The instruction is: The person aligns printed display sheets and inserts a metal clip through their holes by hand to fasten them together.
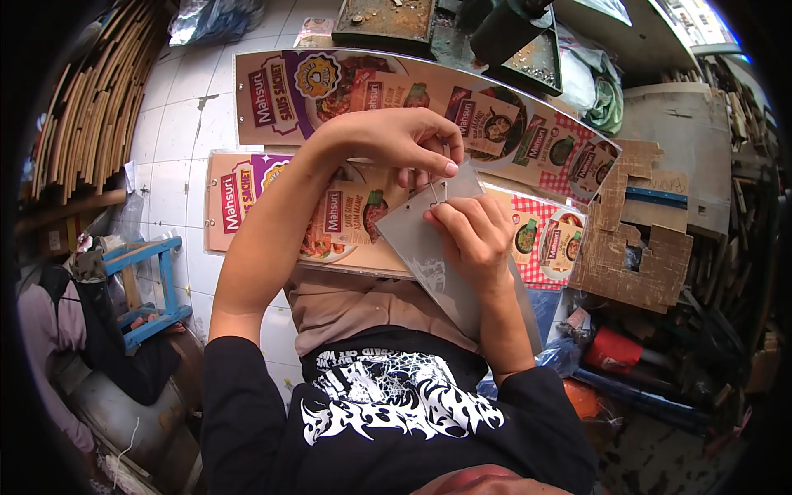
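A grey flat panel (pixel 450 256) lies slantwise over the lap and over a printed Mahsuri board (pixel 235 194). At the panel's top corner, a thin metal wire hook (pixel 437 192) stands between my hands. My left hand (pixel 417 144) is bent above that corner, its fingers curled in a pinch around the upper end of the wire. My right hand (pixel 470 231) rests on the panel, fingers curled closed at its upper edge beside the hook. A second, longer Mahsuri board (pixel 276 107) lies behind, partly covered by my left hand.
Dark metal trays (pixel 384 23) with small parts sit at the top beside a dark machine part (pixel 510 31). Cut cardboard (pixel 635 223) is at the right. Wooden strips (pixel 99 91) and a blue frame (pixel 165 280) are at the left, near another person's leg (pixel 136 351).
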Demonstrator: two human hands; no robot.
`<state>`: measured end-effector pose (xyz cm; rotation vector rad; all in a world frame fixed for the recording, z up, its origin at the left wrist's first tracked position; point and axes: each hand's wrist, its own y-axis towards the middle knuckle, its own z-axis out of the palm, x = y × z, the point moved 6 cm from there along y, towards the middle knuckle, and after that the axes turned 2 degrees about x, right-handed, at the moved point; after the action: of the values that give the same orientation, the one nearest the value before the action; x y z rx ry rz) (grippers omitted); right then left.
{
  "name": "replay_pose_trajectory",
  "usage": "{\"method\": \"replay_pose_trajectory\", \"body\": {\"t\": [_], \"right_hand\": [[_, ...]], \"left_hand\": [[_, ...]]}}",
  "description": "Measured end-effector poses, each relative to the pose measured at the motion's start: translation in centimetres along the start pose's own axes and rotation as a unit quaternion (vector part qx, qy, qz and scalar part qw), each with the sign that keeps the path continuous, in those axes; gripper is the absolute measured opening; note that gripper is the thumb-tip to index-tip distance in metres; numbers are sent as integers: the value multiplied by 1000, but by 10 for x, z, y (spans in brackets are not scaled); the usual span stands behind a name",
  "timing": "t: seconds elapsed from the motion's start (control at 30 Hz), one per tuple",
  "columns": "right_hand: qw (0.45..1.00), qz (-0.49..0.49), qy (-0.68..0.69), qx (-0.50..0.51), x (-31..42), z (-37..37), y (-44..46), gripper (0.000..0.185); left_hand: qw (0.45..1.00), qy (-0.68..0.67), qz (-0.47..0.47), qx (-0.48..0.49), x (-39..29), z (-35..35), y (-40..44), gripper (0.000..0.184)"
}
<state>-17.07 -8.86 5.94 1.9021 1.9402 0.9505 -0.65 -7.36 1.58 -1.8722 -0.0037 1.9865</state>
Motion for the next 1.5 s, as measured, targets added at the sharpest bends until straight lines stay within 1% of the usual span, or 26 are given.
{"method": "replay_pose_trajectory", "body": {"t": [0.07,0.13,0.27,0.33,0.57,0.63,0.83,0.93,1.03,1.17,1.23,1.33,1.5], "right_hand": [[1000,-2,-3,6,0,0,-1,19],[1000,3,2,23,-1,3,-4,17],[1000,-2,0,28,-2,2,-4,18],[999,-2,-2,33,-1,2,-4,20],[1000,9,-1,11,-1,3,-3,22],[1000,17,2,12,-2,3,-3,22],[1000,18,4,10,-1,3,-2,22],[1000,20,-1,14,-1,4,-3,21],[999,24,-6,21,-1,4,-2,21],[1000,22,-4,18,-1,4,-2,21],[1000,22,5,17,-2,3,-2,22],[1000,21,8,17,-2,3,-2,22],[1000,24,9,14,-3,3,-2,20]], "left_hand": [[1000,4,-8,3,1,2,1,36],[998,63,-25,-10,5,2,4,39],[996,80,-32,-14,2,6,4,40],[994,91,-54,-30,-3,7,3,33],[996,80,-41,-14,3,5,7,37],[997,66,-36,8,3,6,7,38],[999,41,-17,6,9,4,9,40],[998,49,2,31,8,4,11,40],[997,63,-2,37,8,3,9,39],[998,61,-1,22,6,4,7,40],[998,49,-27,-9,9,1,6,40],[998,40,-44,-12,11,-3,8,43],[999,35,-11,2,6,-2,6,47]]}}
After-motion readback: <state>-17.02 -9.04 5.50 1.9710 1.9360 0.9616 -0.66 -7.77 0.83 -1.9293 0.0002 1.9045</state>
